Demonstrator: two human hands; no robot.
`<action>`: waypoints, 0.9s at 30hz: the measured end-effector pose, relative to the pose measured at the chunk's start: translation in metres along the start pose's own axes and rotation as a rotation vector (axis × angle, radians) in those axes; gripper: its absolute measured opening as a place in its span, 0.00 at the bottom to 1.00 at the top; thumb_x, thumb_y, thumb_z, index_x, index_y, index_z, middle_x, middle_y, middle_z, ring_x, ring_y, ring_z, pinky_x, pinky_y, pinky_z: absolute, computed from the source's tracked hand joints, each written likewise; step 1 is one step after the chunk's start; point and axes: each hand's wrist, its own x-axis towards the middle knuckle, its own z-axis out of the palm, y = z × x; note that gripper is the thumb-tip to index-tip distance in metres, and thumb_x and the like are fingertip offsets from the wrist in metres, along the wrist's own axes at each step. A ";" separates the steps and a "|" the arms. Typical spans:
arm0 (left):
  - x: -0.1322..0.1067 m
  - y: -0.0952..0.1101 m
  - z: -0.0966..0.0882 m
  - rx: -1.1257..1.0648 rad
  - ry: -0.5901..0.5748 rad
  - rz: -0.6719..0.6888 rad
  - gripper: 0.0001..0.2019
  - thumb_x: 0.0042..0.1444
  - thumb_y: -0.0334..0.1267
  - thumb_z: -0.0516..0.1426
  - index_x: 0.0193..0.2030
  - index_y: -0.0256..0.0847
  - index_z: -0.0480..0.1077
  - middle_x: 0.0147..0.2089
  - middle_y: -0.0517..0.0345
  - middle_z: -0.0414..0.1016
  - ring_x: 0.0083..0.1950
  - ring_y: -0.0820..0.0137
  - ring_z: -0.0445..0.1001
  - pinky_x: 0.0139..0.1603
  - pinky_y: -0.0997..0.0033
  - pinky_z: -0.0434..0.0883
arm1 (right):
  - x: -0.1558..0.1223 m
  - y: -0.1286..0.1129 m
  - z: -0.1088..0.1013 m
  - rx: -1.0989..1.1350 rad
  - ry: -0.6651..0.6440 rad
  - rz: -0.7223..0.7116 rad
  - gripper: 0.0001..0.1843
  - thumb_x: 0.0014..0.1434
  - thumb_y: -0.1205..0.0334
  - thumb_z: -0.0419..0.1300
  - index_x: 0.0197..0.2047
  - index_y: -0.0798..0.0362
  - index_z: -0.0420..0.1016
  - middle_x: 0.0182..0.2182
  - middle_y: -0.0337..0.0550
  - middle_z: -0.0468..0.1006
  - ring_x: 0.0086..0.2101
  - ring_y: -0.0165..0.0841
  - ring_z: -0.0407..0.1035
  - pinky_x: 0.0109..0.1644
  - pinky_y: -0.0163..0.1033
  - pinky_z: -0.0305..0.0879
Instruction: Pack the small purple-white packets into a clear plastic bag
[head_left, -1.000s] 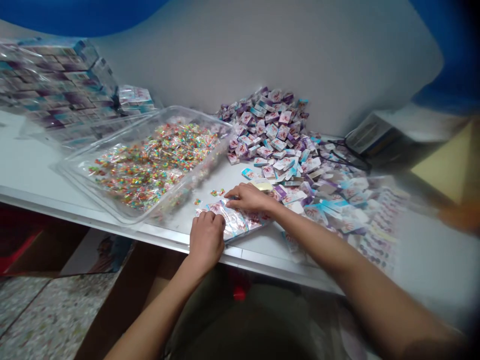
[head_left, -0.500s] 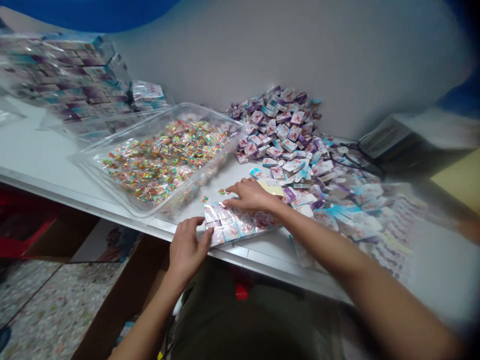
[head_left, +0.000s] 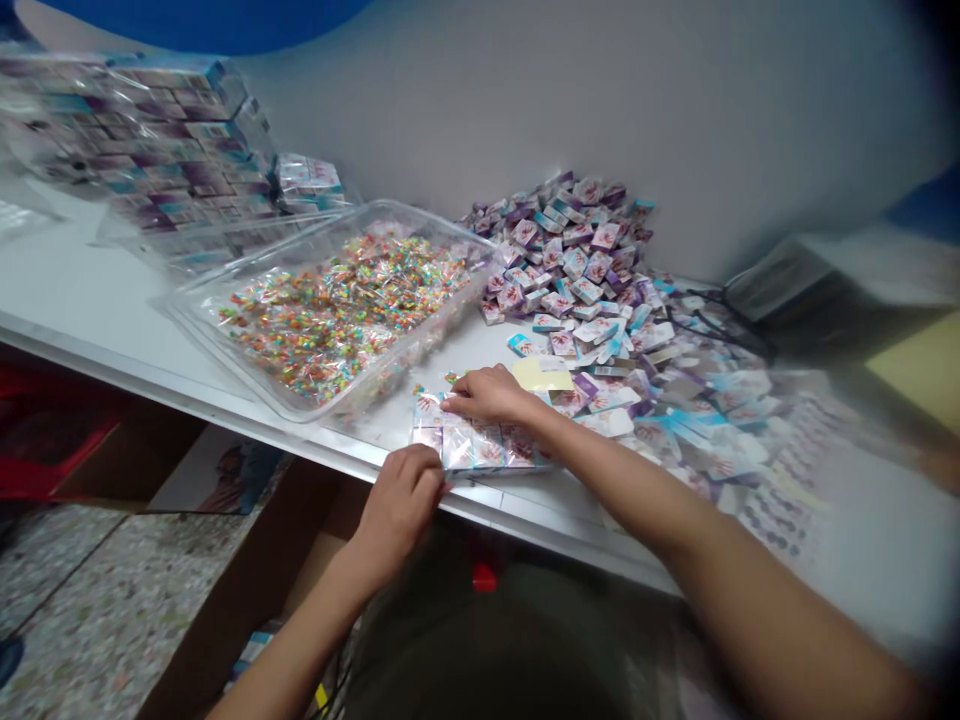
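Observation:
A flat pack of small boxes (head_left: 487, 448) in shiny clear film lies near the table's front edge. My left hand (head_left: 405, 490) is at its near left corner, fingers curled and closed on the wrapped corner; the fingertips are partly hidden. Across the top of the pack rests my right hand (head_left: 491, 395), palm down with fingers stretched out to the left. Two small sachets of colourful beads (head_left: 450, 378) lie just behind the pack. A pale yellow card (head_left: 541, 374) is beside the right hand.
A clear plastic tray (head_left: 247, 375) holds many bead sachets. Small printed boxes (head_left: 555, 250) are heaped against the wall, with flattened cartons (head_left: 720, 415) to the right. Wrapped box stacks (head_left: 187, 150) stand at back left. An open cardboard box (head_left: 225, 590) sits below the table.
My left hand has curled its fingers in and shifted right to the pack's near corner. The right hand stays on the pack. The whole view has shifted slightly.

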 end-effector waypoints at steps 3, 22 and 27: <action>-0.019 0.007 -0.002 -0.155 -0.036 0.150 0.06 0.62 0.29 0.50 0.37 0.40 0.67 0.43 0.52 0.75 0.48 0.65 0.71 0.49 0.62 0.69 | -0.002 -0.002 -0.002 0.017 0.004 0.022 0.22 0.64 0.43 0.51 0.40 0.50 0.79 0.40 0.47 0.81 0.42 0.41 0.72 0.42 0.39 0.54; 0.047 -0.031 -0.012 -0.290 -0.219 0.074 0.18 0.64 0.41 0.51 0.58 0.42 0.69 0.61 0.48 0.71 0.64 0.59 0.67 0.65 0.53 0.62 | -0.123 0.016 0.058 -0.157 0.651 -0.591 0.15 0.65 0.59 0.57 0.53 0.54 0.72 0.52 0.50 0.76 0.48 0.39 0.67 0.53 0.47 0.58; 0.059 -0.039 0.023 -0.209 -0.483 0.234 0.22 0.64 0.46 0.51 0.62 0.41 0.66 0.67 0.46 0.63 0.70 0.56 0.55 0.68 0.48 0.56 | -0.124 0.016 0.074 -0.282 0.879 -0.583 0.07 0.64 0.71 0.56 0.38 0.55 0.75 0.35 0.41 0.81 0.36 0.33 0.68 0.44 0.42 0.61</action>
